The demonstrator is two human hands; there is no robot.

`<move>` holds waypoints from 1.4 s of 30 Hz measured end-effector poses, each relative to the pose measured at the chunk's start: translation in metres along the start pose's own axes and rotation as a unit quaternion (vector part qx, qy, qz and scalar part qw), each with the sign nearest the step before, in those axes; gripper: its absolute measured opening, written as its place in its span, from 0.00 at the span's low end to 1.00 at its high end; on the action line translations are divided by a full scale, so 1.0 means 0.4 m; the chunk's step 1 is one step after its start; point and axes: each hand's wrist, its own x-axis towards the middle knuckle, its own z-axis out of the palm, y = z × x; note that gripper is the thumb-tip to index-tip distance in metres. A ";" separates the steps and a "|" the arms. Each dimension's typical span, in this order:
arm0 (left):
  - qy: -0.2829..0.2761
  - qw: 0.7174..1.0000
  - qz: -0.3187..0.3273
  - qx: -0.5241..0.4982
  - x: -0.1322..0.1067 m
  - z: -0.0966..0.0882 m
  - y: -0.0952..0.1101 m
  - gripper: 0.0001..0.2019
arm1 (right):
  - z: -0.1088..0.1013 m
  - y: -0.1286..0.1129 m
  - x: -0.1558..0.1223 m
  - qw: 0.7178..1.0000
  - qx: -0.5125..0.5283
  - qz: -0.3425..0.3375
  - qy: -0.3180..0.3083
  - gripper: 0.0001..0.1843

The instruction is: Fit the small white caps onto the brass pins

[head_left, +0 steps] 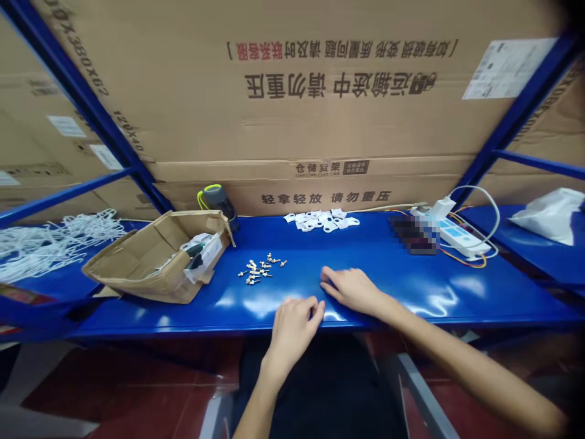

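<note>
My left hand (294, 324) rests at the front edge of the blue tabletop (183, 320), back upward. Its fingers curl down out of sight, so anything inside is hidden. Just beyond it and to the right, my right hand (354, 289) lies on the table. Its index finger and thumb stick out to the left with a gap between them, and I see nothing held there. Left of both hands lies a loose group of small screw-like metal pieces (258, 272). Flat white parts with round holes (322, 221) are piled at the back of the table.
An open cardboard box (137, 259) with odds and ends stands at left, before a dark bottle (218, 200). White wire hooks (55, 241) lie far left. A white power strip (452, 231) with cables is at right, near a white bag (551, 213). Cardboard (320, 134) walls the back.
</note>
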 end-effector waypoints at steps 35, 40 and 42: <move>-0.132 0.983 0.125 -0.022 0.340 -0.041 -0.082 0.17 | 0.038 0.205 0.130 0.950 0.247 -0.151 0.116 0.13; -0.160 0.975 0.120 -0.094 0.372 -0.037 -0.118 0.16 | 0.031 0.203 0.147 0.942 0.294 -0.118 0.114 0.11; -0.167 0.974 0.115 -0.102 0.367 -0.039 -0.120 0.16 | 0.032 0.200 0.148 0.939 0.296 -0.138 0.110 0.10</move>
